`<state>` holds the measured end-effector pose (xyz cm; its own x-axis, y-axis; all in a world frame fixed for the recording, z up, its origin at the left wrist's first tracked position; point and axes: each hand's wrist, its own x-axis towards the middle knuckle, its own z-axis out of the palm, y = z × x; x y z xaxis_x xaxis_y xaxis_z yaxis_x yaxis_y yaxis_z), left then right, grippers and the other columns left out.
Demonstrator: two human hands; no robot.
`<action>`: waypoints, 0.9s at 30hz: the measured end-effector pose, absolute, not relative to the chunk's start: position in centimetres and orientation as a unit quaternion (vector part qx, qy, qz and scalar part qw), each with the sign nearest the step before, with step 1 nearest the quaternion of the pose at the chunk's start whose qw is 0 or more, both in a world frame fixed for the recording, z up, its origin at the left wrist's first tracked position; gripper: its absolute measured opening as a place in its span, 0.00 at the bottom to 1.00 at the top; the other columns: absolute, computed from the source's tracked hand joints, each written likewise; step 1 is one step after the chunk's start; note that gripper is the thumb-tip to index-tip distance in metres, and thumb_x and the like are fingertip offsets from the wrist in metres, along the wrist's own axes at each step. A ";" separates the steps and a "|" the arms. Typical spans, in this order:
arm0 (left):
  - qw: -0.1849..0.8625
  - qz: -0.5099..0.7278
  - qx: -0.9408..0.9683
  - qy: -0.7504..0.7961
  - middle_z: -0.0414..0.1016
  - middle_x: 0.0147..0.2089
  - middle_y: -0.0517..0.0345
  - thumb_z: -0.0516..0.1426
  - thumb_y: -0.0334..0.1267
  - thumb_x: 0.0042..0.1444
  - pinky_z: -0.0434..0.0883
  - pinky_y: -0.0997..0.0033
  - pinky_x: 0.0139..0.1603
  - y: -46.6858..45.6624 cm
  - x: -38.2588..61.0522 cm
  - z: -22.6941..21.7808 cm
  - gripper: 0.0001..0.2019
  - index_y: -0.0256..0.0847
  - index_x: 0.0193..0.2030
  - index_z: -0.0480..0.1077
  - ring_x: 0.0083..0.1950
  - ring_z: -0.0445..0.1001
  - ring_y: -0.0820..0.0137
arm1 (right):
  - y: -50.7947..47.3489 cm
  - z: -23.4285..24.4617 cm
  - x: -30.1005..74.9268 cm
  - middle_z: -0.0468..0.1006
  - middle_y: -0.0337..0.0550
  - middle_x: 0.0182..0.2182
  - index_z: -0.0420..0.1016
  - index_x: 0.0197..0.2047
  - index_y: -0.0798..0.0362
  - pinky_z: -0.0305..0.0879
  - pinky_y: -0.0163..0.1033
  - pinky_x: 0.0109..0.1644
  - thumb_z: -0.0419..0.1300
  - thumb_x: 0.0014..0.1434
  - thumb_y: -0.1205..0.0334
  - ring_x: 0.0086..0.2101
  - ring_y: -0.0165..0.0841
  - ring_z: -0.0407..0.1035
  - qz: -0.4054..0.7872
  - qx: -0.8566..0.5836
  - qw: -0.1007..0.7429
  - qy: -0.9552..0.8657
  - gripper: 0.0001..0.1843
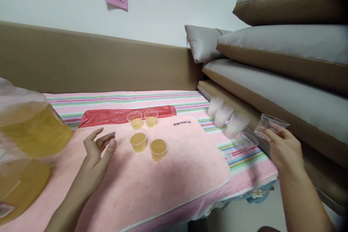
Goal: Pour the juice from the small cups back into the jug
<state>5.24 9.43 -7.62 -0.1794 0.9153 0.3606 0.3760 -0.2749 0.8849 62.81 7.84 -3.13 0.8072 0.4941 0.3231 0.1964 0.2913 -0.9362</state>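
My right hand (286, 148) grips a clear plastic cup (268, 123) in the air at the right, beside the cushions. Below and left of it, several stacks of clear cups (236, 125) lean over on the striped cloth, and a clear plastic piece (244, 141) lies at their near end. My left hand (99, 148) hovers over the pink mat with fingers apart and nothing in it. To its right stand several small cups holding yellow liquid, among them a front cup (158, 148), a left cup (138, 142) and a back cup (150, 118).
Two large clear jugs of yellow liquid, a rear jug (35, 127) and a front jug (21, 185), stand at the left. A red plastic bag (106, 117) lies behind the cups. Stacked cushions (282, 43) line the right side. The pink mat (185, 166) covers the striped cloth.
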 end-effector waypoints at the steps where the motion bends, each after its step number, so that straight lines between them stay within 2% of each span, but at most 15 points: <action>1: 0.253 0.538 0.587 0.549 0.71 0.71 0.36 0.57 0.66 0.71 0.64 0.28 0.76 9.5 5.2 -7.7 0.38 0.49 0.76 0.50 0.76 0.69 0.46 | 7.7 -3.6 62.9 0.79 0.47 0.38 0.81 0.37 0.43 0.75 0.64 0.52 0.85 0.34 0.55 0.41 0.48 0.78 0.105 -0.602 0.735 -0.292 0.26; 4: 0.252 0.543 0.580 0.553 0.72 0.70 0.36 0.58 0.68 0.69 0.64 0.26 0.75 9.6 5.0 -7.9 0.39 0.48 0.75 0.51 0.75 0.70 0.44 | 7.5 -4.8 63.1 0.81 0.49 0.41 0.80 0.39 0.44 0.75 0.61 0.59 0.87 0.29 0.55 0.48 0.51 0.79 0.135 -0.639 0.704 -0.279 0.32; 7: 0.245 0.543 0.582 0.554 0.72 0.69 0.36 0.58 0.68 0.69 0.64 0.27 0.75 9.6 4.9 -7.9 0.39 0.48 0.75 0.51 0.75 0.70 0.44 | 7.5 -5.7 63.2 0.81 0.46 0.43 0.78 0.43 0.48 0.70 0.62 0.69 0.86 0.23 0.51 0.54 0.53 0.78 0.147 -0.657 0.683 -0.284 0.42; 9: 0.243 0.540 0.586 0.553 0.72 0.70 0.36 0.58 0.68 0.70 0.65 0.29 0.75 9.6 5.0 -7.8 0.38 0.49 0.75 0.51 0.75 0.70 0.45 | 7.5 -6.1 63.4 0.81 0.46 0.45 0.76 0.45 0.49 0.67 0.61 0.72 0.86 0.21 0.50 0.57 0.53 0.77 0.155 -0.666 0.670 -0.289 0.46; 14: 0.251 0.538 0.583 0.555 0.72 0.69 0.35 0.58 0.68 0.69 0.65 0.28 0.75 9.6 5.3 -7.8 0.39 0.49 0.75 0.51 0.76 0.69 0.44 | 7.3 -6.6 63.6 0.79 0.50 0.50 0.73 0.47 0.49 0.63 0.62 0.76 0.86 0.16 0.49 0.63 0.58 0.72 0.187 -0.692 0.630 -0.299 0.52; 18: 0.253 0.536 0.579 0.559 0.72 0.69 0.35 0.58 0.69 0.69 0.65 0.27 0.74 9.7 5.3 -7.8 0.40 0.48 0.75 0.51 0.76 0.69 0.44 | 6.8 -6.2 63.7 0.73 0.62 0.63 0.65 0.57 0.46 0.58 0.62 0.78 0.85 0.19 0.55 0.70 0.62 0.65 0.198 -0.711 0.604 -0.302 0.61; 21: 0.254 0.537 0.578 0.560 0.72 0.69 0.35 0.58 0.69 0.69 0.65 0.27 0.74 9.7 5.2 -8.0 0.40 0.48 0.75 0.51 0.76 0.69 0.45 | 6.5 -5.8 64.0 0.67 0.69 0.69 0.60 0.61 0.45 0.59 0.61 0.78 0.84 0.21 0.53 0.73 0.62 0.62 0.196 -0.708 0.604 -0.308 0.64; 23: 0.254 0.540 0.580 0.555 0.72 0.69 0.34 0.58 0.69 0.69 0.65 0.27 0.74 9.8 5.1 -8.1 0.40 0.48 0.75 0.51 0.75 0.70 0.45 | 6.4 -5.5 64.1 0.67 0.70 0.70 0.59 0.62 0.45 0.60 0.61 0.77 0.83 0.21 0.51 0.74 0.62 0.61 0.193 -0.704 0.607 -0.314 0.65; 27: 0.249 0.538 0.585 0.553 0.72 0.69 0.35 0.58 0.69 0.69 0.65 0.27 0.74 9.8 5.1 -8.2 0.39 0.49 0.75 0.51 0.75 0.70 0.45 | 6.3 -5.3 64.0 0.71 0.66 0.67 0.59 0.60 0.44 0.58 0.57 0.79 0.82 0.22 0.53 0.74 0.59 0.62 0.188 -0.696 0.605 -0.337 0.62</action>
<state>5.15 9.76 -8.15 -0.1920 0.9156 0.3534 0.3788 -0.2630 0.8873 63.96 6.26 -5.34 0.7018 0.6970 0.1469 0.2424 -0.0397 -0.9694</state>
